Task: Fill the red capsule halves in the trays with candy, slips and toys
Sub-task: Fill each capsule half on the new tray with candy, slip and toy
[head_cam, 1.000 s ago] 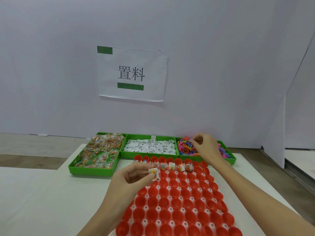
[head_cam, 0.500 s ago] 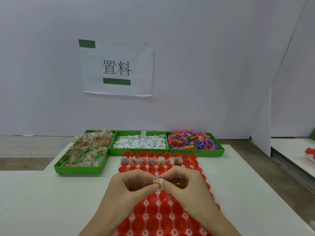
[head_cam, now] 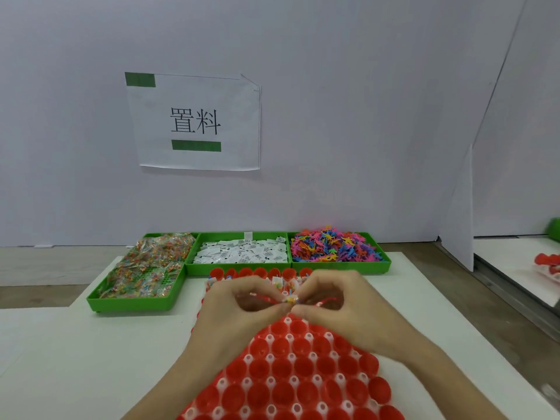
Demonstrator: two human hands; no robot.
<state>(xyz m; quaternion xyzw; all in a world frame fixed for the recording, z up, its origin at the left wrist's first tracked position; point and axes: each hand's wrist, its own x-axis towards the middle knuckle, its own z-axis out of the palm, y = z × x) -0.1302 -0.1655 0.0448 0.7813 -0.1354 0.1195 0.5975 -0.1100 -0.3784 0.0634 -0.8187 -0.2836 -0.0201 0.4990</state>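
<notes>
A tray of red capsule halves lies on the white table in front of me. My left hand and my right hand meet above its far rows, both pinching a small bundle of candy packet, slip and toy between their fingertips. A few capsule halves in the far rows, partly hidden by my hands, hold fillings. Behind the tray stand three green bins: candy packets at left, white paper slips in the middle, colourful plastic toys at right.
A white partition wall with a paper sign rises behind the bins. To the right, past a white divider, another table carries red capsule parts. Bare table surface lies left and right of the capsule tray.
My right hand came back from the toy bin and joined my left hand over the tray. Both hands now pinch the bundle, slightly farther along the tray than half a second ago.
</notes>
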